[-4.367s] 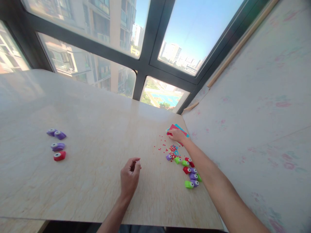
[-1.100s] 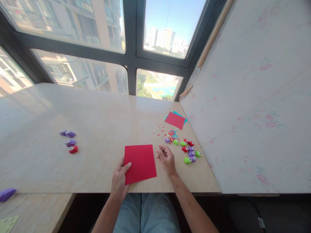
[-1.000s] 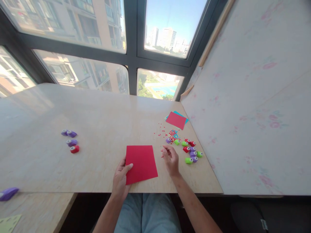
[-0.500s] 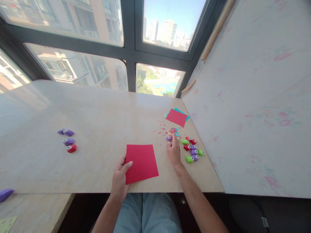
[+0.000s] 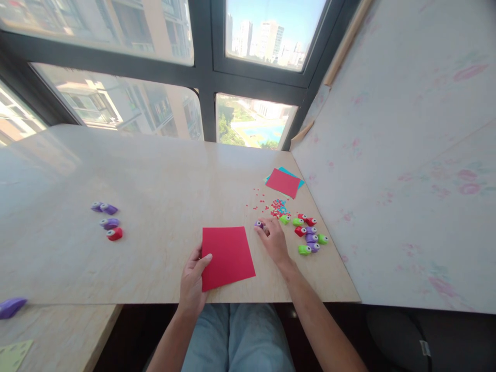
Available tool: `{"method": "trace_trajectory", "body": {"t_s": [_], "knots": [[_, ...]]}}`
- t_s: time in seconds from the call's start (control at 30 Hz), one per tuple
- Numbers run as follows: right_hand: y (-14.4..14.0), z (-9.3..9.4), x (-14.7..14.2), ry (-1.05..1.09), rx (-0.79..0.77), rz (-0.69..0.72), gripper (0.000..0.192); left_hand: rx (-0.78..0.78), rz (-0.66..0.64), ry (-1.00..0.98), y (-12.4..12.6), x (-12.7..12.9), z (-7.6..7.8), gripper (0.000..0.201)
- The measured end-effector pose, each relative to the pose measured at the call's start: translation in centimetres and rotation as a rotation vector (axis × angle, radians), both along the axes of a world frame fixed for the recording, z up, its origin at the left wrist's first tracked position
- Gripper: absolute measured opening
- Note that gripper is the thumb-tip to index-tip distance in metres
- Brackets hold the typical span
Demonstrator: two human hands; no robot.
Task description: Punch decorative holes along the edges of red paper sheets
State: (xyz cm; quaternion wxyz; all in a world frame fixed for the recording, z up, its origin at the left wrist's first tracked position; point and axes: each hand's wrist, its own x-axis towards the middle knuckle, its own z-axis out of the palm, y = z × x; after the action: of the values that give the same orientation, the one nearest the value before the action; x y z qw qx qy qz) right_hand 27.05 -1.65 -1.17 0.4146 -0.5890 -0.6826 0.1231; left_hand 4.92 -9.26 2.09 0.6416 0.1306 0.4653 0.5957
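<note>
My left hand (image 5: 194, 276) grips a square sheet of red paper (image 5: 228, 258) by its left edge, thumb on top and fingers beneath. The sheet is near the table's front edge. To its upper right, my right hand (image 5: 275, 240) has its fingers closed on a small purple craft punch (image 5: 259, 224) with a round white-and-dark end. Just beyond that hand lies a heap of tiny red and blue paper cut-outs (image 5: 279, 208). A green craft punch (image 5: 285, 219) stands close by the knuckles.
Several red, green and purple punches (image 5: 311, 238) cluster at the right, near the wallpapered wall (image 5: 406, 206). Behind the cut-outs lie stacked red and blue sheets (image 5: 283, 183). More punches (image 5: 110, 223) sit at the left. A purple object (image 5: 12, 307) rests at the lower left, above a punched yellow-green sheet (image 5: 15, 355).
My right hand has moved left from beside the cut-outs, bringing the purple craft punch toward the red paper. My left hand keeps its hold on the sheet.
</note>
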Motion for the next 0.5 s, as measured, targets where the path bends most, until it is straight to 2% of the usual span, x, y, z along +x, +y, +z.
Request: {"method": "trace_trajectory", "body": {"t_s": [0.23,0.5], "knots": [[-0.3,0.0,-0.3,-0.037,-0.086,0.009,0.023,0.091,-0.011,0.175,-0.5,0.6,-0.9,0.070],[-0.2,0.2,0.0,0.181,-0.004,0.059,0.018,0.302,-0.025,0.725,-1.1,1.3,-3.1,0.042]]}}
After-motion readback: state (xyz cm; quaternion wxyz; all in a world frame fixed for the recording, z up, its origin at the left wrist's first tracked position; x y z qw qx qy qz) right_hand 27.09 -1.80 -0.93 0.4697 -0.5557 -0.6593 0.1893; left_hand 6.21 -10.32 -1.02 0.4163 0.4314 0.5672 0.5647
